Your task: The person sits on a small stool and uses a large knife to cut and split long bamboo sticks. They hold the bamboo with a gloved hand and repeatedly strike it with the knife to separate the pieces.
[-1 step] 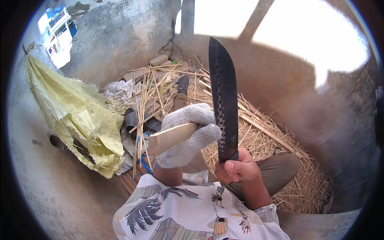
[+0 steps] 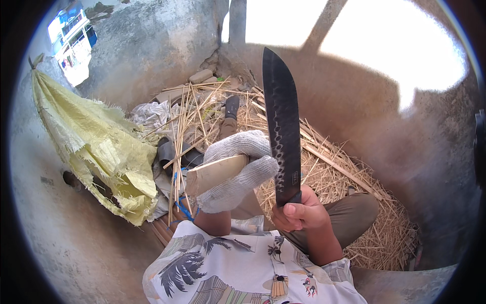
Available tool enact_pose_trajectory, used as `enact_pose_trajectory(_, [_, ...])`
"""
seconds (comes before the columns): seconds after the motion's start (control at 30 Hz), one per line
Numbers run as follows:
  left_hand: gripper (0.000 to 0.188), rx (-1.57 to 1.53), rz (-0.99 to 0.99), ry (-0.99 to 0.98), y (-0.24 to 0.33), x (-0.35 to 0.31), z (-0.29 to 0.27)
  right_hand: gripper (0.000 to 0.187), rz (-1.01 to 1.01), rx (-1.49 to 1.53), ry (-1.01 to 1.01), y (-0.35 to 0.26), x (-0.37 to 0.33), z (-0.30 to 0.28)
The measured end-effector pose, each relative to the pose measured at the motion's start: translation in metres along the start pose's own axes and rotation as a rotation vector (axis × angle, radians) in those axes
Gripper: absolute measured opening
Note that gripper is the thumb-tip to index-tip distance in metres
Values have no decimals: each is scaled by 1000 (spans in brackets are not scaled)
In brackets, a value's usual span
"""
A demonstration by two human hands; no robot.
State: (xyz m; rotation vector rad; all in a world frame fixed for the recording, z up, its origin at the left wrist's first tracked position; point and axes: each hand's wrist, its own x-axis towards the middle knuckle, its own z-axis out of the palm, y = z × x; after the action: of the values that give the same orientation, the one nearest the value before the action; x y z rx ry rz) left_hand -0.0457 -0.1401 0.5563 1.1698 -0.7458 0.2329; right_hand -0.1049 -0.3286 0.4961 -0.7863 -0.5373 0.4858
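Observation:
My left hand, in a knitted white glove, is wrapped round a short, pale piece of split bamboo or wood. Its broad cut end points to the lower left. Bare and closed, my right hand grips a machete by the handle, most of which the fingers hide. The long dark blade stands nearly upright, tip up, with a row of hammered marks along one side. The gloved fingertips lie right beside the blade's left edge; whether they touch it I cannot tell.
Straw-like shavings cover the floor to the right, with long split strips across them. More thin sticks lean at centre left. A torn yellow woven sack hangs at the left wall. Dark sandals and stones lie beyond my hands.
The machete's tip and the pale piece have shifted very slightly left. Both grips are the same.

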Motion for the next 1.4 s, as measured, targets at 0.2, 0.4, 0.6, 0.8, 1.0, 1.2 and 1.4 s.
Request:
enact_pose_trajectory(0.2, [8,-65,-38,307,-4,-2,1,33,-46,-55,110,-10,0,-1])
enact_pose_trajectory(0.4, [31,-442,318,210,-40,5,-40,29,-227,-507,799,-18,17,-59])
enact_pose_trajectory(0.6, [35,-348,371,-32,-51,4,-46,26,378,-311,1038,103,38,-179])
enact_pose_trajectory(0.8, [41,-421,287,27,-55,4,-59,26,200,-791,1085,51,39,-165])
enact_pose_trajectory(1.0, [39,-429,299,-71,-49,10,-57,43,-845,-493,1057,-31,37,-94])
enact_pose_trajectory(1.2, [38,-366,261,-6,-54,14,-43,15,510,-348,1219,129,34,-205])
enact_pose_trajectory(1.4, [37,-438,252,25,-49,13,-51,30,89,-1019,1156,13,31,-157])
